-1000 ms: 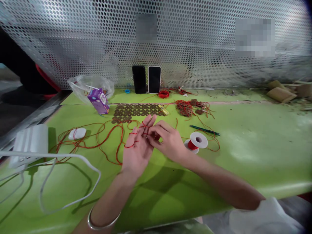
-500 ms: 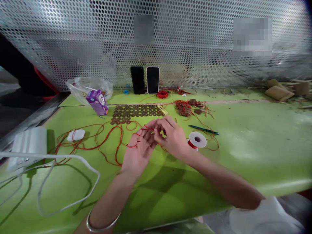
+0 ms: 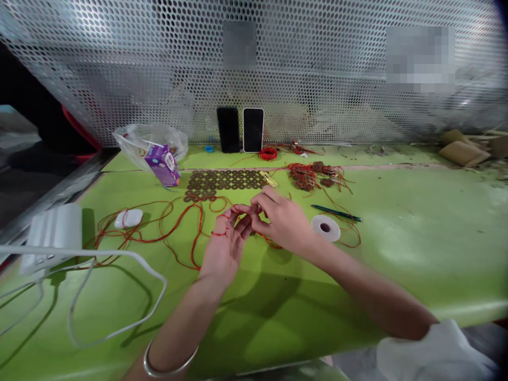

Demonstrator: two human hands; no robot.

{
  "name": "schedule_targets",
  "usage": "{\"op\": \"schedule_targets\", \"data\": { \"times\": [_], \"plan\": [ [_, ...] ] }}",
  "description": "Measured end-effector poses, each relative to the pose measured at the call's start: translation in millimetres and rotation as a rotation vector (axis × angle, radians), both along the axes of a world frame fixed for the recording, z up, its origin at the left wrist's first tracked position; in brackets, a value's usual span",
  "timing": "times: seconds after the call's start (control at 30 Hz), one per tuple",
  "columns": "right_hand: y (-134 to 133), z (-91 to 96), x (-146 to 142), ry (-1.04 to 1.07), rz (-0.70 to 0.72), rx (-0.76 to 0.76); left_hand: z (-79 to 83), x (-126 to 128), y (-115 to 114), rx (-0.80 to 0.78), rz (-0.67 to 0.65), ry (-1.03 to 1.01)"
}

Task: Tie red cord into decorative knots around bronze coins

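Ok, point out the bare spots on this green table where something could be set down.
Bare: the right half of the green table, beyond the white spool and pen; also the near strip before the forearms. Crowded: red cord loops left of the left hand, coin mat behind, white cable at left.

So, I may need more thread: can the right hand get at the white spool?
Probably yes: the white spool lies just beside the right hand, bare table between, though red cord occupies its fingers.

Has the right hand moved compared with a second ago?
Yes. The right hand has shifted up the green table, closer to the brown coin mat.
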State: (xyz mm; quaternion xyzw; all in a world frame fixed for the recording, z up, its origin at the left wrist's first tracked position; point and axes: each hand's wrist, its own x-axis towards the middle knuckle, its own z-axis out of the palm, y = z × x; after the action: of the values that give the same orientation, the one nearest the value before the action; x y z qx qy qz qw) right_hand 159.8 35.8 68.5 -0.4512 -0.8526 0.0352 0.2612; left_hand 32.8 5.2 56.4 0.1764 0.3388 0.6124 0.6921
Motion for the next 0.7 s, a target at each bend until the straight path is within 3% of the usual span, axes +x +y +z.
{"op": "schedule_targets", "data": {
  "times": [0.27,0.43,0.7],
  "plan": [
    [-1,-1.7,-3,-0.041,0.002,-0.028,-7.6,0,-1,-0.022,0.015,0.022],
    [0,0.4,0,-0.006,0.044,-0.061,-3.4,-3,-2,0.015,-0.035,0.002],
    [20,-2.9,10,0.381,0.210,-0.158,6.1,-10,-1,-0.040,-0.128,-0.173]
  ]
}}
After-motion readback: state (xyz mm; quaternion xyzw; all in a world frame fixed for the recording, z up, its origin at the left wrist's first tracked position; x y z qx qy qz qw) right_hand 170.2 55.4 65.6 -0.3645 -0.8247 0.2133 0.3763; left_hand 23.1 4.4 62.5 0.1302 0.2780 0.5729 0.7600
